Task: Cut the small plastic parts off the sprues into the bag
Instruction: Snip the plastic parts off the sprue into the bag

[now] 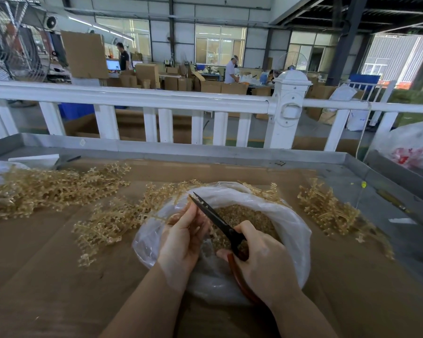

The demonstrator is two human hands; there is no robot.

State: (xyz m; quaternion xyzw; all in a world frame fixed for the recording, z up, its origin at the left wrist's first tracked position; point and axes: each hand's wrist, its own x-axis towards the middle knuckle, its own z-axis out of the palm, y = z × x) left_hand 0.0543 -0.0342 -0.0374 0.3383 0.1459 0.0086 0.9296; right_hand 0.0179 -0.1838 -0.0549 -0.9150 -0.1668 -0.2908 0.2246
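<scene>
We hold the scissors (220, 223) in our right hand (261, 259), fingers curled round the reddish-brown handles, the dark blades running up and to the left from that grip. The blade tips end just above our left hand (181, 237), over the far-left rim of the clear plastic bag (293, 230). The left hand pinches a sprue (190, 200) between thumb and fingertips, right against the blades, so the piece to be cut lies up the blade's long axis from the right-hand grip and directly above the bag's open mouth. The blades look nearly closed, though we cannot tell whether a part sits between them.

The next snip, as we judge it, depends on keeping that meeting point over the opening, so the part drops onto the cut parts (249, 220) heaped inside the bag.

Uncut sprues lie in tangled piles on the cardboard-covered table (59, 276): one pile on the left (54, 189), one just left of the bag (112, 223), and one on the right (327, 211).

The held sprue is mostly hidden by our fingers; its shape and length are unclear. The lower scissor handle is covered by our right palm.
</scene>
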